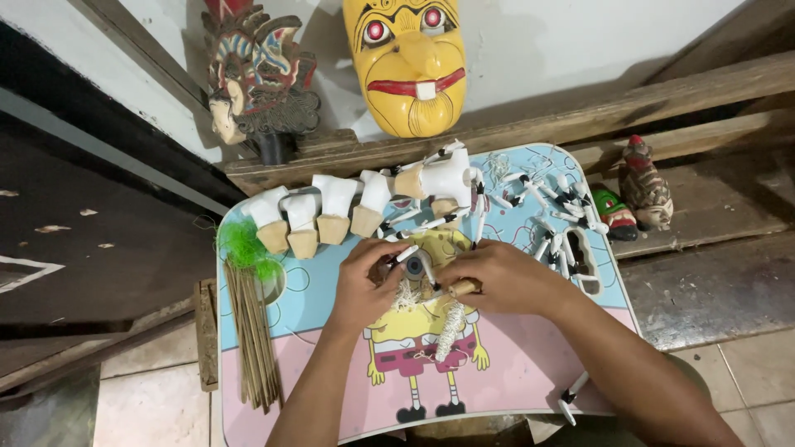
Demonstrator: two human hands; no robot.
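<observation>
Under both your hands lies the small desk (331, 290), its top printed with a cartoon figure on blue and pink. Beyond your fingers, against the wall, a big yellow mask (407, 62) stands beside a darker carved mask (257, 79). Just ahead of your left hand (364, 285) runs a row of white-and-tan puppet bodies (331, 213), ending in a larger white one past your right hand (501, 277). Left of your left hand, a bundle of thin sticks (252, 335) lies along the desk edge with a tuft of green fibre (243, 247) at its top. Ahead and to the right of your right hand, small white pieces with black tips (551, 211) are scattered. Two painted figurines (642, 186) stand further right, off the desk. Your left hand pinches a small white puppet piece (407, 254); your right hand is closed on a short tan stick (462, 288). Between your hands hangs pale string (451, 327).
</observation>
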